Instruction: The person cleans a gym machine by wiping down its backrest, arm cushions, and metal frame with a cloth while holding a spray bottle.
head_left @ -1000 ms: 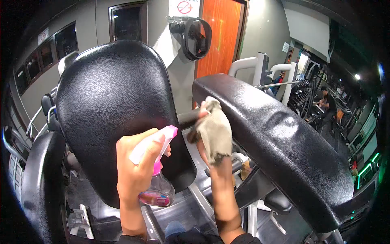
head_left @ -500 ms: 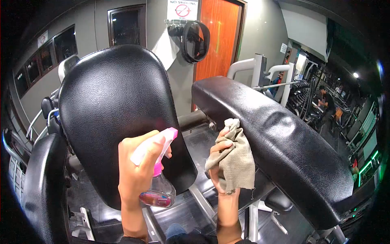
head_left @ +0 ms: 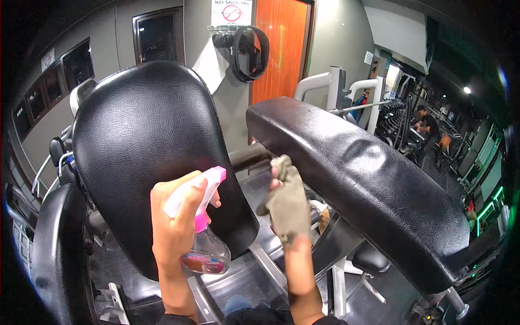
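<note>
It's one clear, pink-and-white plastic spray bottle (head_left: 210,250), one grey-beige fabric cloth (head_left: 291,205), and look, three big black padded cushions (head_left: 154,122) (head_left: 346,176) (head_left: 58,238) up close! One orange-brown wooden door (head_left: 280,51), one white no-smoking sign (head_left: 232,13)!

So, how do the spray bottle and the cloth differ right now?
The spray bottle is clear-bodied with pink and white parts; the cloth is a dull grey-beige. The bottle has a firm shape, while the cloth looks soft and draped. The bottle appears fairly sharp in view, the cloth blurred. Both are being held.
</note>
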Demonstrator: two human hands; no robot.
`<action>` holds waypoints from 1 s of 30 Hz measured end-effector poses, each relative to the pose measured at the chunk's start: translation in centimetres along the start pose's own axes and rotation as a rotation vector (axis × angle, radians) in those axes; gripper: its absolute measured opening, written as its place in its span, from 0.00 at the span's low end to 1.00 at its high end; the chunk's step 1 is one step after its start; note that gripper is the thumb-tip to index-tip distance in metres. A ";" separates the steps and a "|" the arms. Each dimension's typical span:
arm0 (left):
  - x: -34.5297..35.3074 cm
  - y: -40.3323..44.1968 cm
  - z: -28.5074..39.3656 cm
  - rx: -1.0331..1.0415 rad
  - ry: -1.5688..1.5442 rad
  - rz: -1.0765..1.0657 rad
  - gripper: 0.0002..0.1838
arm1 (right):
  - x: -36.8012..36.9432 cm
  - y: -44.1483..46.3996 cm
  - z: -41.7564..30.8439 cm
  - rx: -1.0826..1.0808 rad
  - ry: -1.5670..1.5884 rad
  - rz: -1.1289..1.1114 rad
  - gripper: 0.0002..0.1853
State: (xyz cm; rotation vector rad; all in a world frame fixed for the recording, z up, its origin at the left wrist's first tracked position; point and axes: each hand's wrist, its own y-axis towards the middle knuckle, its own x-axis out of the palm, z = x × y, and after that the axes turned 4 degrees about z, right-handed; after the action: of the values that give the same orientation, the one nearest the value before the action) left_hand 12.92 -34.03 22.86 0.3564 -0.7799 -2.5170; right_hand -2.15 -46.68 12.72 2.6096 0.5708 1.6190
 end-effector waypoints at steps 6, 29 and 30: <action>-0.3 0.1 0.0 0.006 0.007 -0.034 0.21 | 0.8 -2.9 -1.2 -0.030 0.089 -0.080 0.23; 5.9 -2.4 -3.2 -0.171 -0.324 -0.286 0.14 | 10.9 -1.4 -9.2 -1.115 -2.592 -0.363 0.08; 6.0 -2.5 -3.4 -0.180 -0.337 -0.296 0.14 | 10.9 -0.2 -8.5 -1.125 -2.558 -0.382 0.07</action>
State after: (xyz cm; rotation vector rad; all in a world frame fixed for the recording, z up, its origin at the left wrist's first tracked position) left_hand 8.16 -36.90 18.00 -0.0203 -0.6512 -2.9477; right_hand -5.30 -44.56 26.07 1.3402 -0.1678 -1.3993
